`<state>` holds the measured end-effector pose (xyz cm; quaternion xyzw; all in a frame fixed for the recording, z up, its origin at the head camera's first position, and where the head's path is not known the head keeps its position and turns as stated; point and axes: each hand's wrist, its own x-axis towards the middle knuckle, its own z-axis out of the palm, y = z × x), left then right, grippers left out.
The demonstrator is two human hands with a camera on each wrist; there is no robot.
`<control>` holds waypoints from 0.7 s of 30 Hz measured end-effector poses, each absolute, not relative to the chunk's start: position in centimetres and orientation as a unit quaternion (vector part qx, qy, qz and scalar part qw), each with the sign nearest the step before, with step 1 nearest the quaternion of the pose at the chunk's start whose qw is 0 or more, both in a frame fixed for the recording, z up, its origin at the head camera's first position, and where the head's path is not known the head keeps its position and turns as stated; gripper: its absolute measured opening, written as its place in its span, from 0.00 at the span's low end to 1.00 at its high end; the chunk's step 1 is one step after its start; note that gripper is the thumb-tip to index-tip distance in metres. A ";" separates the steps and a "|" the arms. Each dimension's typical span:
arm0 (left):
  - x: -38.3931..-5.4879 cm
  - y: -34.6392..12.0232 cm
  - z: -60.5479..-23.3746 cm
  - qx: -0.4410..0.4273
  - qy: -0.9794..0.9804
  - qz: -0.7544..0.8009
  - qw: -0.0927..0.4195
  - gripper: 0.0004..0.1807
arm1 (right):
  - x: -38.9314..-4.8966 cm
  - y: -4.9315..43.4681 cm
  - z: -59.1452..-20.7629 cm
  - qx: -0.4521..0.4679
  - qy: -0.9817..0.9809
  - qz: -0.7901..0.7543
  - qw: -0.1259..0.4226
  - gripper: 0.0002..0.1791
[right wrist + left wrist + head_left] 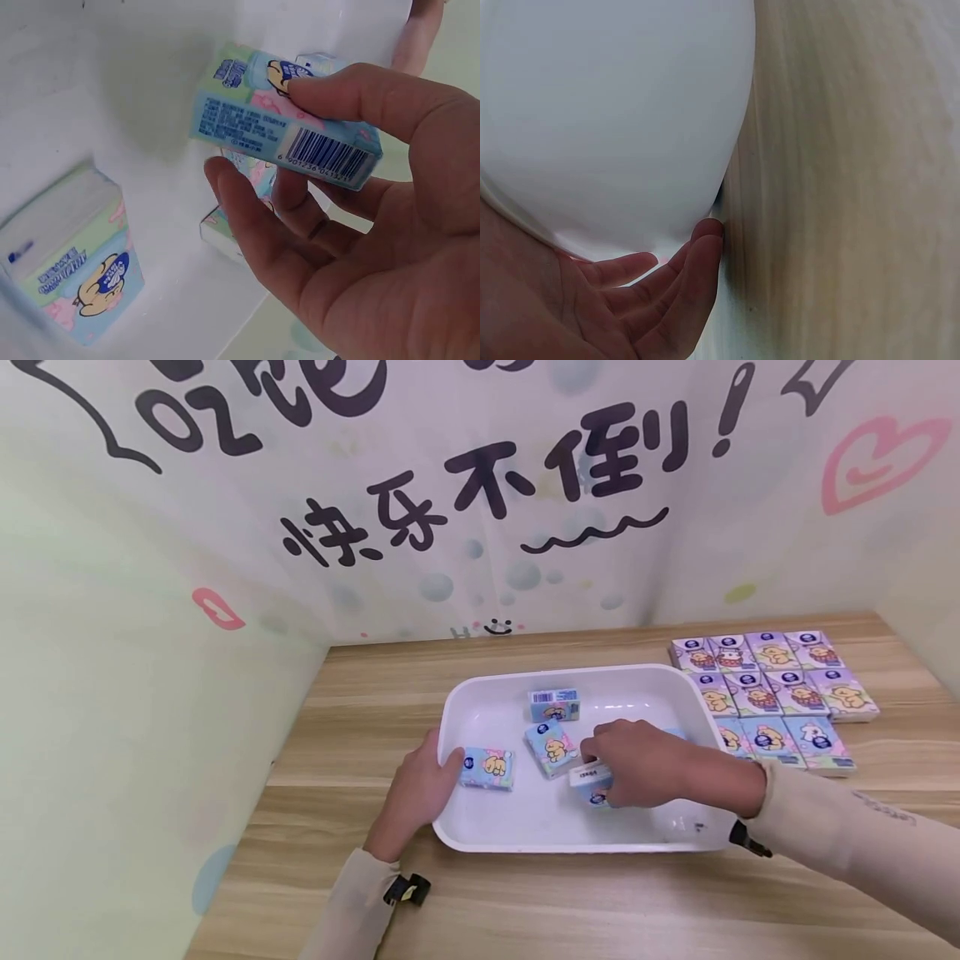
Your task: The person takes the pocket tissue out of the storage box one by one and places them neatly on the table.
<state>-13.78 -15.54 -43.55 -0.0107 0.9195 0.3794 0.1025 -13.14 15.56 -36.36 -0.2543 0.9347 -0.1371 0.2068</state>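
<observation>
My right hand [641, 764] reaches into a white plastic tub [517, 835] and holds a small blue tissue pack [285, 116] between thumb and fingers, its barcode side showing in the right wrist view. My left hand [423, 781] grips the tub's left side, the thumb over the rim and the fingers [697, 277] against the outer wall. Inside the tub lie a tissue pack [487, 768] by the left thumb, a tilted one [551, 749] in the middle and one [555, 705] on its edge at the back. Another pack [675, 732] is mostly hidden behind my right hand.
Right of the tub, purple and blue tissue packs [772, 693] lie in three neat rows on the wooden table [360, 718]. The tub overlaps the lowest row's left end in the head view. A printed wall covering [420, 602] rises behind the table.
</observation>
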 end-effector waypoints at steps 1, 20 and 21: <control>-13.8 -15.5 -43.5 -0.011 0.919 0.379 0.102 0.33 | -13.2 15.7 -36.3 -0.253 0.934 -0.143 0.209 0.29; -13.8 -15.6 -43.8 -0.010 0.919 0.380 0.100 0.32 | -13.3 20.6 -35.1 -0.209 0.919 -0.286 0.170 0.21; -13.8 -15.6 -43.9 -0.009 0.919 0.380 0.100 0.32 | -13.3 20.9 -35.1 -0.208 0.919 -0.292 0.165 0.20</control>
